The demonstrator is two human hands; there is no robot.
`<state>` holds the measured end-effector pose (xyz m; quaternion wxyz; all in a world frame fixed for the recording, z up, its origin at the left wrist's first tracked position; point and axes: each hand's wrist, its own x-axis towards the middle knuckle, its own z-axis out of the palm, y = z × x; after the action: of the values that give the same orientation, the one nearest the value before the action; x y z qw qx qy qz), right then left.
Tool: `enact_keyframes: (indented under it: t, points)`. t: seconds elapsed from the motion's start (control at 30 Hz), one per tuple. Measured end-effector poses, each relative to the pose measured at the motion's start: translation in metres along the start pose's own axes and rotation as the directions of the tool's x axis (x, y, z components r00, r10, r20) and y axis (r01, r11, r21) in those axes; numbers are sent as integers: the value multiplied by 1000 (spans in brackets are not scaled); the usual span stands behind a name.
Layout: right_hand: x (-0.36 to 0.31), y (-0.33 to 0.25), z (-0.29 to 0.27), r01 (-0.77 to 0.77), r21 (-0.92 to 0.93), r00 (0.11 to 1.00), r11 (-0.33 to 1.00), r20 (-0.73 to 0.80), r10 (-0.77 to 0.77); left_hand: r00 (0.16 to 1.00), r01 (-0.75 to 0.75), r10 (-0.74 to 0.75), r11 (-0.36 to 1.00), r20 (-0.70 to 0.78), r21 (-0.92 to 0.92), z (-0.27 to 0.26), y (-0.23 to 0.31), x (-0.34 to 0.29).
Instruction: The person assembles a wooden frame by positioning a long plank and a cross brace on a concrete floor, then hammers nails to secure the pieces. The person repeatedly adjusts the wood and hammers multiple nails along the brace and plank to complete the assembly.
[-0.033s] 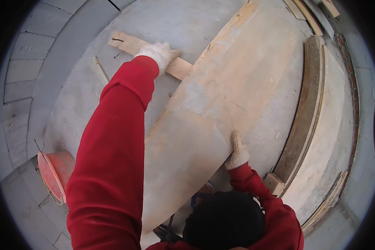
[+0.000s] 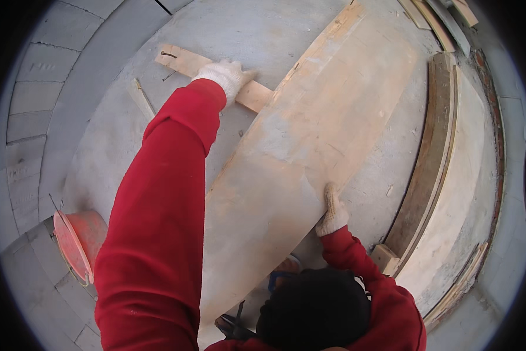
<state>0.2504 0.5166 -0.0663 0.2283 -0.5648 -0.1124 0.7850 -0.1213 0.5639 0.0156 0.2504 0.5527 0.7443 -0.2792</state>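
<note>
My left hand (image 2: pixel 223 76), in a white knitted glove, is closed around a short wooden strip (image 2: pixel 184 60). A bent nail (image 2: pixel 168 55) sticks out near that strip's far-left end. Its other end meets the left edge of a long wooden panel (image 2: pixel 327 111); whether it runs beneath, I cannot tell. The panel slants from the lower middle to the upper right, its face smeared with grey. My right hand (image 2: pixel 333 212), also gloved, grips the panel's right edge, thumb on top and fingers hidden underneath.
A red bucket (image 2: pixel 87 234) lies tipped at the left. To the right stands a long board form (image 2: pixel 424 158) with a wood block (image 2: pixel 384 258) by its near end. Loose planks (image 2: pixel 430 23) lie at the top right. Grey block walls (image 2: pixel 38 96) border the concrete floor (image 2: pixel 239 35).
</note>
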Motion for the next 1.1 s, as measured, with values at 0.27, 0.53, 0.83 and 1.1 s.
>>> enact_keyframes:
  t: [0.27,0.53,0.83,1.1]
  points:
    - [-9,-22,-15,236,-923,968,303,196,-157,686,143,-327,936,-650,-321,86,18,-46]
    - [-87,0,-198,119,-929,863,-351,271,-426,551,155,-747,529,-371,-834,187,95,-173]
    - [-80,16,-200,-169,-984,728,48,-158,-667,691,229,-537,798,-484,-558,185,160,-151]
    - [-131,-84,7,641,-560,767,525,445,-462,607,256,-613,753,-505,-607,200,149,-165]
